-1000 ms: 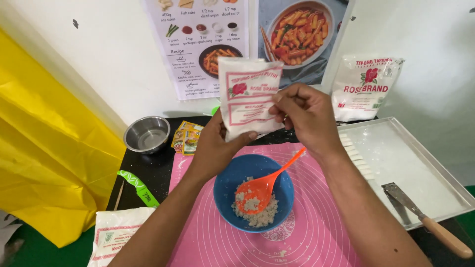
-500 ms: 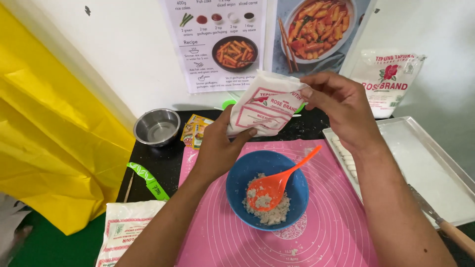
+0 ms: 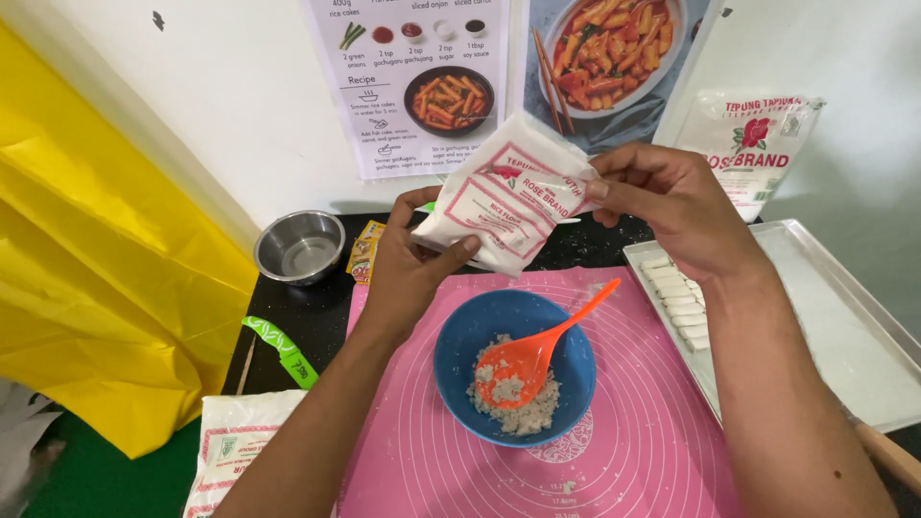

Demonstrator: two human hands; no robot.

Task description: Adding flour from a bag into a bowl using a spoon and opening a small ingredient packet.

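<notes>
White plastic flour packet with red printing [image 3: 507,197] hangs tilted above the far edge of the pink silicone mat [image 3: 633,441], gripped at both ends. My left hand [image 3: 408,264] clamps its lower left corner, thumb on the front; my right hand [image 3: 672,206] pinches its upper right corner with closed fingers. Just below, near me, sits a round blue bowl [image 3: 470,336] holding crumbly white dough and an orange plastic spoon [image 3: 532,350].

The pink mat [image 3: 652,432] has bare room right of the blue bowl [image 3: 460,336]. The orange spoon [image 3: 537,345] sticks out over the rim. The steel cup [image 3: 299,246] and tray [image 3: 844,326] block the sides.
</notes>
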